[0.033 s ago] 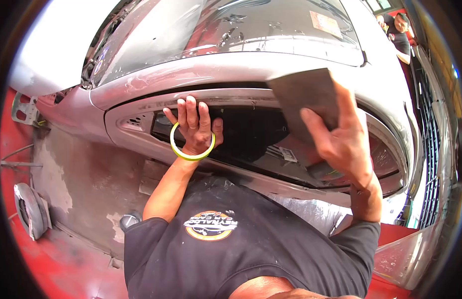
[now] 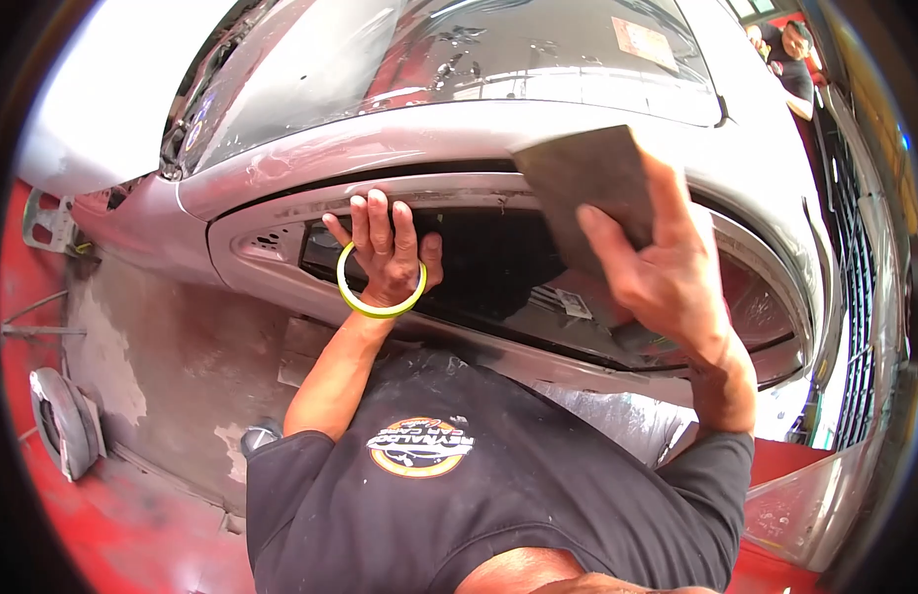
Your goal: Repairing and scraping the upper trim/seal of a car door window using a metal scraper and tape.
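Note:
My left hand (image 2: 387, 262) rests with its fingers spread against the upper frame (image 2: 281, 210) and dark window of a grey car door. Round its wrist hangs a thin yellow-green ring (image 2: 380, 312) that looks like a roll of masking tape. A dark, stiff sheet of sandpaper (image 2: 589, 188) is in my right hand (image 2: 667, 272), with the thumb on its near face and the fingers mostly hidden behind it. That sheet overlaps the door frame and the roof edge above the window glass (image 2: 493, 262); whether it touches the metal I cannot tell.
The windshield (image 2: 498, 59) lies beyond the roof pillar, with a raised white panel (image 2: 102, 99) at the far left. A round grey part (image 2: 63, 421) stands on the stained floor (image 2: 182, 366). Another person (image 2: 790, 64) is at the far right.
My right hand and the sandpaper have shifted slightly to the left and up along the door frame. My left hand stays in place.

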`<state>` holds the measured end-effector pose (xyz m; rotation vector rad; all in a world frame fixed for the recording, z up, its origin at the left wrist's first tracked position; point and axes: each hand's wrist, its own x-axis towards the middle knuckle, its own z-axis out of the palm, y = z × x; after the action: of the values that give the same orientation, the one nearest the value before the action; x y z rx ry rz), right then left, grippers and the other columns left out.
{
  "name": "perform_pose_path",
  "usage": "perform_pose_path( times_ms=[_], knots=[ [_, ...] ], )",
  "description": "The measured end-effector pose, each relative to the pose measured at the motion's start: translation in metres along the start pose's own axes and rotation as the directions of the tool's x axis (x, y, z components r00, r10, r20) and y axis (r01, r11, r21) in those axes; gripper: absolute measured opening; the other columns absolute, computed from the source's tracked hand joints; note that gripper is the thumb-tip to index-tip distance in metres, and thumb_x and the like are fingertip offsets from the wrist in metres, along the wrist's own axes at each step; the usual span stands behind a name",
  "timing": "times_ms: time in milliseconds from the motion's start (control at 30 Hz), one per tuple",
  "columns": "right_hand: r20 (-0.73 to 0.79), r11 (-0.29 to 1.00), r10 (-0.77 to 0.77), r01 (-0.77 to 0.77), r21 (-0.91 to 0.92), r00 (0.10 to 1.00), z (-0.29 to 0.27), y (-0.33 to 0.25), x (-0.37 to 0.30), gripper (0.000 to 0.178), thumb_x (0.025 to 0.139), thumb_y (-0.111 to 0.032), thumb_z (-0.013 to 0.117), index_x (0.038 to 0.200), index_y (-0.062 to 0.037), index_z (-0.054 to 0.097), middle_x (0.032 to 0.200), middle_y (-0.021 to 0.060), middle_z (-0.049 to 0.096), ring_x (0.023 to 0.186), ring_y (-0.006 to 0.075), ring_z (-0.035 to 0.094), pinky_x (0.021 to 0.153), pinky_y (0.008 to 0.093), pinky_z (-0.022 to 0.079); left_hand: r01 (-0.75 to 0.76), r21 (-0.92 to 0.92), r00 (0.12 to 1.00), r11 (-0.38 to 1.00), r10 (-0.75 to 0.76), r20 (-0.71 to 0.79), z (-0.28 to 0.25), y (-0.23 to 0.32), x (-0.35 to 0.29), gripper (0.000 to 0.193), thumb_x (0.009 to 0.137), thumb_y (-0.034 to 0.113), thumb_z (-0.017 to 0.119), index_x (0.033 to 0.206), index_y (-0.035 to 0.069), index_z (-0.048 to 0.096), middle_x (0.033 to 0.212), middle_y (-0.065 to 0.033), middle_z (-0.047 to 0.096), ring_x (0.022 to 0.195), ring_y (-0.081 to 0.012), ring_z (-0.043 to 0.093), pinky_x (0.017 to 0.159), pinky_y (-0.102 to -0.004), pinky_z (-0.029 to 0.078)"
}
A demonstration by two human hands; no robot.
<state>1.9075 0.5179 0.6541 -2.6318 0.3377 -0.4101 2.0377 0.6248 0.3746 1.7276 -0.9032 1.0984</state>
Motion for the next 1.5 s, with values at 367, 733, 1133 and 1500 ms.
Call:
perform_pose_path(
  times_ms=[367,733,1133,1500],
  knots=[
    [0.018,0.982,-0.154,0.155,-0.106,0.988,0.011,-0.005,0.002,0.05,0.085,-0.003,0.064,0.132,-0.0068,0.048,0.079,0.0233,0.063,0.073,0.0423,0.065,0.064,0.0423,0.052,0.012,-0.024,1.0,1.0,-0.012,-0.001,0.0,0.0,-0.003,0.06,0.097,0.031,0.049,0.149,0.005,0.034,0.156,-0.0196,0.027,0.147,-0.0375,0.02,0.116,-0.0618,0.0],
    [-0.04,0.984,-0.159,0.155,-0.086,0.986,0.02,-0.003,0.012,0.052,0.087,-0.007,0.064,0.136,-0.0082,0.045,0.096,0.0249,0.066,0.083,0.0438,0.066,0.071,0.0424,0.054,0.025,-0.019,1.0,1.0,-0.024,0.004,-0.002,-0.001,-0.002,0.06,0.097,0.031,0.048,0.15,0.006,0.033,0.156,-0.0177,0.027,0.147,-0.0362,0.02,0.116,-0.0612,0.0],
    [-0.022,0.991,-0.136,0.136,0.001,0.991,0.032,0.0,0.01,0.048,0.086,-0.007,0.063,0.13,-0.0063,0.046,0.082,0.023,0.064,0.07,0.0413,0.065,0.062,0.0441,0.052,0.038,-0.06,0.999,0.997,-0.038,-0.004,-0.002,0.001,-0.001,0.06,0.097,0.029,0.049,0.151,0.007,0.032,0.157,-0.0145,0.029,0.148,-0.0337,0.018,0.117,-0.0597,-0.002],
    [-0.013,0.981,-0.192,0.191,-0.047,0.981,0.045,-0.005,0.008,0.051,0.086,-0.006,0.062,0.134,-0.0073,0.045,0.086,0.0243,0.066,0.077,0.0414,0.067,0.067,0.0432,0.054,0.227,0.094,0.962,0.969,-0.239,0.134,-0.037,-0.03,-0.023,0.074,0.098,0.029,0.049,0.151,-0.007,0.013,0.157,-0.0302,0.011,0.146,-0.0466,0.009,0.115,-0.0619,0.001]
  ],
)
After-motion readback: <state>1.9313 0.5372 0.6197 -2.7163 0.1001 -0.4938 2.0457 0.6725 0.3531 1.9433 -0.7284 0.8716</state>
